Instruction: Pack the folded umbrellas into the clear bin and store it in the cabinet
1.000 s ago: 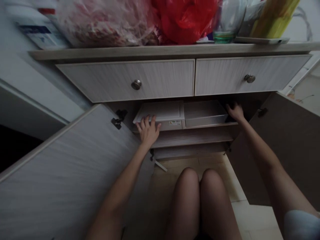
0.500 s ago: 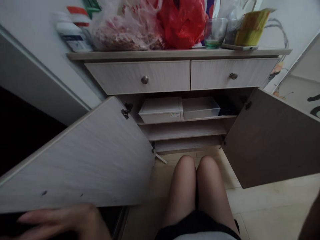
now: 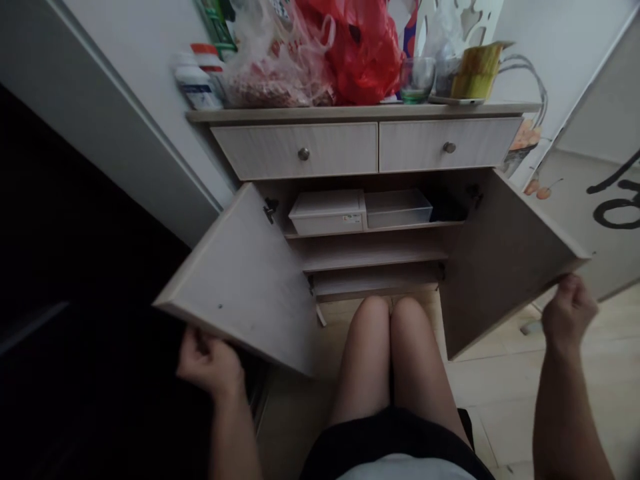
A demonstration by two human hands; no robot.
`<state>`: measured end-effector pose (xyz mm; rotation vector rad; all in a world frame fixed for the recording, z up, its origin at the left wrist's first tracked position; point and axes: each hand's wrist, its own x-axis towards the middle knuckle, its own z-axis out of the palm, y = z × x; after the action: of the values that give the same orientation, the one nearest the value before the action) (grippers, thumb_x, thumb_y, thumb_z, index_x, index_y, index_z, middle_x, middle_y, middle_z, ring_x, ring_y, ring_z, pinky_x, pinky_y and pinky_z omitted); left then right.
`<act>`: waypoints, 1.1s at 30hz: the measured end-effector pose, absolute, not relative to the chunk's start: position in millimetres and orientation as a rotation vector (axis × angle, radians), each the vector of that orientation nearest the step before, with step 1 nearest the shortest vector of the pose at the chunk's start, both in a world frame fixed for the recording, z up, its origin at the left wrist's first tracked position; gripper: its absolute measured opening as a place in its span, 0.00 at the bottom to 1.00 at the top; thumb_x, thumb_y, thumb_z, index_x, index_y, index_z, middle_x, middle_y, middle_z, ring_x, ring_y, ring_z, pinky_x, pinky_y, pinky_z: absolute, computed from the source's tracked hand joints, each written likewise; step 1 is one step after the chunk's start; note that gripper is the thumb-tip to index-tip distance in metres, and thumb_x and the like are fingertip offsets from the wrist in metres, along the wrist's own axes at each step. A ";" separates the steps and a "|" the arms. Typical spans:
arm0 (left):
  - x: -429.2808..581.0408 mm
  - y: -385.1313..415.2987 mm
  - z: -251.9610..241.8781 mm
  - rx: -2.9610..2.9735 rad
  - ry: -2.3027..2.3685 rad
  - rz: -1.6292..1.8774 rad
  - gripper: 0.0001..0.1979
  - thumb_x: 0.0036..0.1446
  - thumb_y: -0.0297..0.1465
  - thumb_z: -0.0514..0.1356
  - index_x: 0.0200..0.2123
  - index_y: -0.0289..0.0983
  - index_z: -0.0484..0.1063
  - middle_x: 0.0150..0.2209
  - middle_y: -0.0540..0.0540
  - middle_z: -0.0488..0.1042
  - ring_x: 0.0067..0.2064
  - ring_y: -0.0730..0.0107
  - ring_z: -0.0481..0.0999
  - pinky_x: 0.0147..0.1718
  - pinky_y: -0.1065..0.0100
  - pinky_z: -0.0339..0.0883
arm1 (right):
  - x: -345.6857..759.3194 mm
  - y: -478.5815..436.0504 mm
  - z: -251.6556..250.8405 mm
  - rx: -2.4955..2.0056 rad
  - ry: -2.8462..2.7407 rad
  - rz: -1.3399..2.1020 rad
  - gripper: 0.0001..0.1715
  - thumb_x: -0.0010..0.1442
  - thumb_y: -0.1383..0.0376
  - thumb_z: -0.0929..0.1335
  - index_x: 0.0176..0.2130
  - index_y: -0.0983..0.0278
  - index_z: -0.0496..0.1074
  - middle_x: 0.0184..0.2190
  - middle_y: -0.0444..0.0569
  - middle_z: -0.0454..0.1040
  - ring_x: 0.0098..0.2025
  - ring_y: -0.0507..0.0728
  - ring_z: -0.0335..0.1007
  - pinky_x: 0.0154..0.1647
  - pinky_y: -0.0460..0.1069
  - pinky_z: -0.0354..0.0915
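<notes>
A low wooden cabinet stands before me with both its doors swung out. My left hand [image 3: 213, 363] is closed at the free edge of the left cabinet door [image 3: 245, 280], fingers curled behind it. At the outer edge of the right cabinet door [image 3: 505, 260], my right hand [image 3: 570, 310] is closed in the same way. Between the doors, the upper shelf bears a white box [image 3: 327, 212] with a small label and, beside it, a clear plastic bin [image 3: 399, 208]. Something dark lies right of the bin; its kind cannot be made out.
On the cabinet top [image 3: 310, 115] stand white bottles [image 3: 197, 83], a clear bag [image 3: 275, 77], a red plastic bag [image 3: 363, 60], a glass [image 3: 417, 80] and a yellow packet [image 3: 475, 72]. Two closed drawers [image 3: 295, 150] lie above the doors. My knees [image 3: 375, 320] are between the doors.
Both doors have swung inward a little. My left hand has come to the left door's edge, and my right hand has come up into view at the right door's edge. The view has shifted.
</notes>
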<state>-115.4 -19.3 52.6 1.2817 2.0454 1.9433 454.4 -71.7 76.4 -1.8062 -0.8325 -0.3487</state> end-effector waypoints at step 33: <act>131.8 228.6 70.8 1.847 1.645 1.505 0.10 0.61 0.30 0.64 0.45 0.37 0.81 0.41 0.39 0.82 0.42 0.61 0.81 0.44 0.65 0.69 | 252.9 211.4 90.7 -1.827 -1.705 -0.121 0.36 0.74 0.60 0.51 0.74 0.69 0.43 0.62 0.68 0.67 0.52 0.66 0.73 0.50 0.55 0.69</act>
<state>131.8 228.6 70.8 1.8470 1.6446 1.5054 252.9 211.4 90.7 -1.8266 -1.7049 -0.1211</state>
